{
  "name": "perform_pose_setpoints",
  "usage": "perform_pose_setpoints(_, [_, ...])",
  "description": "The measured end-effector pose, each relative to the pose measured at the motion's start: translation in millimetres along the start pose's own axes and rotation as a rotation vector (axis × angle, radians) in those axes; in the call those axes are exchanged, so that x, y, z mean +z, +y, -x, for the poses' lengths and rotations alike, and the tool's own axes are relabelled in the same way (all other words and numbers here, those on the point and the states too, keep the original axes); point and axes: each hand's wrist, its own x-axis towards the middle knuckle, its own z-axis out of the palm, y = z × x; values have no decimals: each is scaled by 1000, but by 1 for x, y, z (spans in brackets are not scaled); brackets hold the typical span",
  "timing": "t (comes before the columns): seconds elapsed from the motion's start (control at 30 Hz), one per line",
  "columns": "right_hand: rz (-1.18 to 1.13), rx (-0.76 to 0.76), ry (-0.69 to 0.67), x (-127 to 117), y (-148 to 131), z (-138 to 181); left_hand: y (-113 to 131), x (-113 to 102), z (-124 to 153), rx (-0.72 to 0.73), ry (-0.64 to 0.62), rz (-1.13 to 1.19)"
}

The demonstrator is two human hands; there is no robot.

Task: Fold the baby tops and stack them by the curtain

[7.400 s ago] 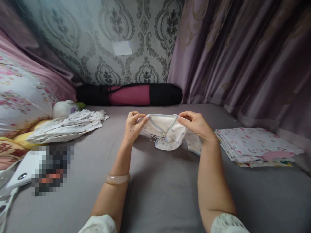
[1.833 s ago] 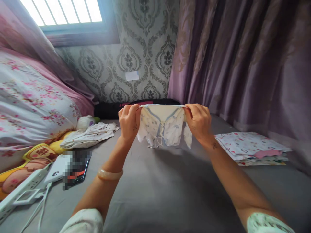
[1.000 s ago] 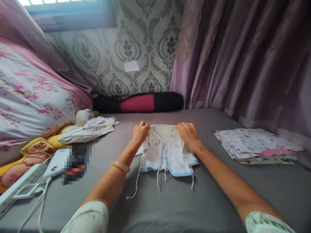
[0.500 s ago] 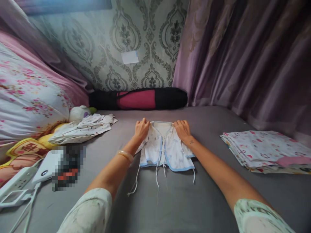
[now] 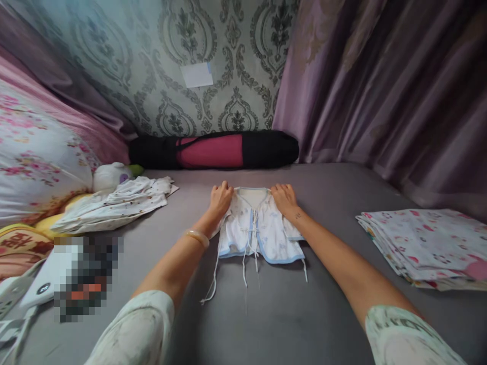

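Note:
A small white baby shirt [image 5: 274, 238] with blue edging and faint prints lies front side up on the grey sheet [image 5: 289, 314]. Its front ties are knotted at the middle, and loose strings trail below the hem. My left hand [image 5: 221, 198] is closed on the shoulder at the left of the neckline, fingers curled. At the other shoulder, my right hand [image 5: 284, 198] grips the cloth the same way. Both sleeves are partly hidden by my hands and forearms.
Folded printed cloths [image 5: 429, 243] lie at the right. A crumpled white garment [image 5: 117, 203], plush toys [image 5: 108, 177] and a white power bank [image 5: 51, 276] with cables are at the left. A black and red long bag [image 5: 213, 151] lies along the wall.
The view has shifted slightly, moving the side objects outward. Both hands keep their hold on the shirt's shoulders, and the shirt looks almost the same.

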Motion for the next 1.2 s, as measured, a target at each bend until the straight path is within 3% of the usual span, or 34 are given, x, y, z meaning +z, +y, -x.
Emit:
perform_pose_setpoints(0.13, [-67, 43, -50, 4, 5, -7, -4, 4, -9, -84, -36, 132])
perform_pose_setpoints(0.3, [-326, 167, -147, 8, 14, -17, -15, 9, -22, -254, -194, 492])
perform_pose_setpoints(0.4, [-444, 235, -165, 11, 18, -23, -17, 15, -26, -275, -184, 594])
perform_pose_setpoints(0.63, [-523, 311, -181, 20, 24, -34, -15, 25, -29, -319, -127, 630])
perform_pose_setpoints(0.93, [-569, 432, -278, 22, 27, -47, -15, 20, -35, -381, -199, 627])
perform_pose_setpoints(1.2, [-593, 491, -205, 24, 23, -41, -13, 13, -38, -474, -276, 536])
